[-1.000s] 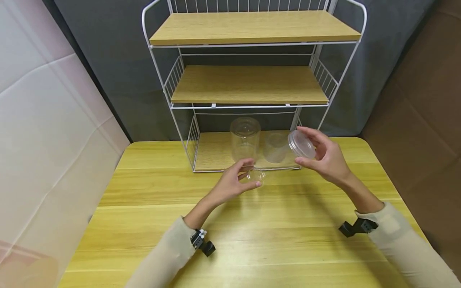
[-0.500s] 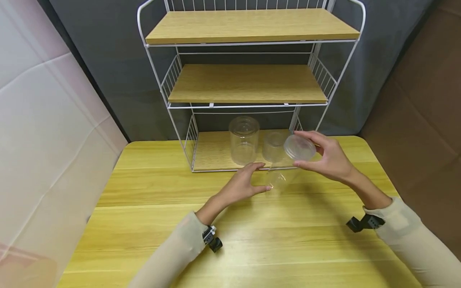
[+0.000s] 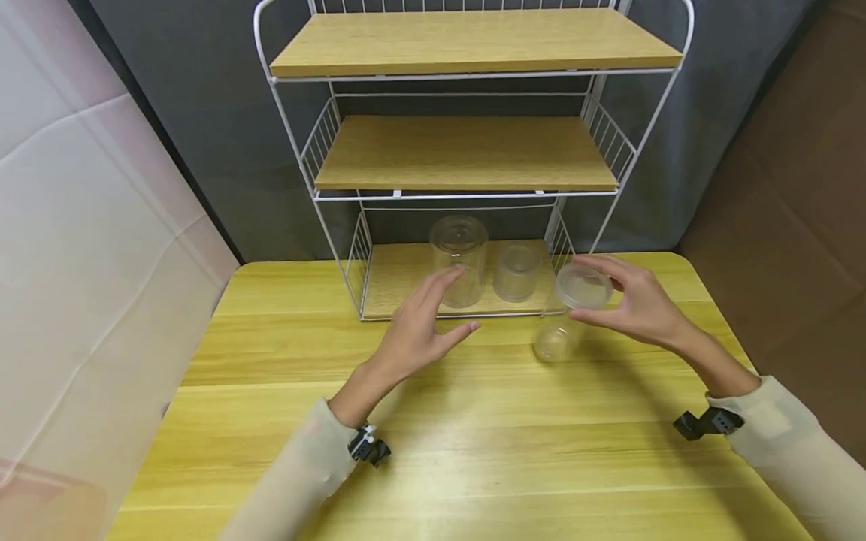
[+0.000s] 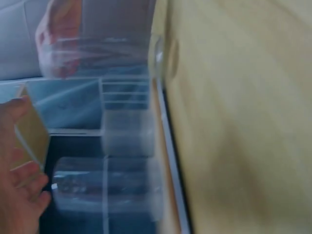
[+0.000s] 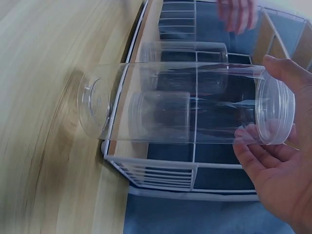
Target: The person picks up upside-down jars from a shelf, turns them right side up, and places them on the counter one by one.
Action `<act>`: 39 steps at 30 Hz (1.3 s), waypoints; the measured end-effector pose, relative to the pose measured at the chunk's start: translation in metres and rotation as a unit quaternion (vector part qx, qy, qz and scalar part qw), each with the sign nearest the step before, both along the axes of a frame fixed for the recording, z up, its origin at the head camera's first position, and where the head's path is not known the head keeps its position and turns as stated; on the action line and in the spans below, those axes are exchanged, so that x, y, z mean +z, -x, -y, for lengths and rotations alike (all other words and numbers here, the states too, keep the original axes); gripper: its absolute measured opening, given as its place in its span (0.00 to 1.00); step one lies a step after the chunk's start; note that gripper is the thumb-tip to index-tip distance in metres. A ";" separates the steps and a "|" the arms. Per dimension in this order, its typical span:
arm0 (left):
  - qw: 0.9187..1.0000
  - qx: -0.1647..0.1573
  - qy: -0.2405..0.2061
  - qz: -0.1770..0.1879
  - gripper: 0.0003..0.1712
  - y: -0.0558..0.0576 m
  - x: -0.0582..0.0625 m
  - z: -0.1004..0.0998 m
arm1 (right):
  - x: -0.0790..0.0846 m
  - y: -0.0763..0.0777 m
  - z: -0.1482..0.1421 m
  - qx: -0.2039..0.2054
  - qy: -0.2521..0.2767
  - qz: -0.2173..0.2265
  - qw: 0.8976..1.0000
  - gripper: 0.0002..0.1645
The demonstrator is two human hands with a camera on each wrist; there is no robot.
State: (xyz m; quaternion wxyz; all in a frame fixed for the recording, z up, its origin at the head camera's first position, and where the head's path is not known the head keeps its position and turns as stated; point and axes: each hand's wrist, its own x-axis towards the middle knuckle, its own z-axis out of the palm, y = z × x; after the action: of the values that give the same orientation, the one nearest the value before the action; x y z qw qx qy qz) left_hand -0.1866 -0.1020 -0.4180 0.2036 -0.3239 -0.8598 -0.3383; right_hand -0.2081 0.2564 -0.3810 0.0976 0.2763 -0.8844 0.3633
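Found the tall jar (image 5: 219, 109) shifted rightward to just before the right front of the rack (image 3: 467, 154), pinched near its lid (image 3: 583, 284) by the grip of the right hand (image 3: 631, 306), noted the left hand (image 3: 414, 330) withdrawn toward the rack's left, grip wide, and judged handling now one-handed.

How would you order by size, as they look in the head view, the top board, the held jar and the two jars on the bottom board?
1. Top board
2. Held jar and taller shelf jar: too alike to rank, and the held one is nearer the camera
3. Shorter shelf jar
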 end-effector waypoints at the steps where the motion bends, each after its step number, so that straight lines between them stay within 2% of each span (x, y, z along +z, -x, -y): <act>1: 0.999 -0.003 0.000 -0.033 0.48 0.001 0.005 0.003 | -0.001 0.000 -0.002 -0.003 -0.005 -0.001 1.000 0.49; 4: 0.993 -0.004 0.007 -0.120 0.47 0.005 0.020 0.011 | -0.002 0.002 -0.006 -0.005 -0.014 -0.004 1.000 0.49; 7: 0.984 0.003 0.019 -0.179 0.46 0.010 0.036 0.020 | -0.003 0.003 -0.010 -0.005 -0.019 -0.009 1.000 0.49; 11: 0.973 0.031 0.024 -0.227 0.44 0.018 0.060 0.033 | -0.003 0.003 -0.014 -0.001 -0.017 -0.010 1.000 0.49; 14: 0.967 0.056 0.031 -0.246 0.43 0.024 0.077 0.042 | -0.004 0.002 -0.018 -0.004 -0.012 -0.006 1.000 0.48; 19: 0.960 0.097 0.073 -0.252 0.45 0.036 0.098 0.053 | -0.005 0.000 -0.026 -0.019 -0.012 -0.006 1.000 0.48; 23: 0.955 0.128 0.126 -0.234 0.46 0.043 0.106 0.061 | -0.008 0.001 -0.031 -0.024 -0.014 -0.015 1.000 0.48; 27: 0.951 0.149 0.160 -0.220 0.47 0.051 0.108 0.065 | -0.011 0.003 -0.037 -0.033 -0.011 -0.015 0.999 0.48; 33: 0.950 0.164 0.174 -0.202 0.49 0.065 0.107 0.067 | -0.012 0.003 -0.044 -0.049 -0.008 -0.007 0.999 0.47; 39: 0.945 0.175 0.188 -0.203 0.48 0.073 0.103 0.069 | -0.014 0.003 -0.049 -0.049 -0.010 -0.004 0.999 0.46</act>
State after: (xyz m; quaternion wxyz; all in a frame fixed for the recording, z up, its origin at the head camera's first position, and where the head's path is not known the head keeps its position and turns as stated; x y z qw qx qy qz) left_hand -0.2599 -0.1706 -0.3153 0.3649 -0.2628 -0.8914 -0.0570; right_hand -0.2108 0.3057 -0.3947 0.1164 0.2349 -0.9001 0.3479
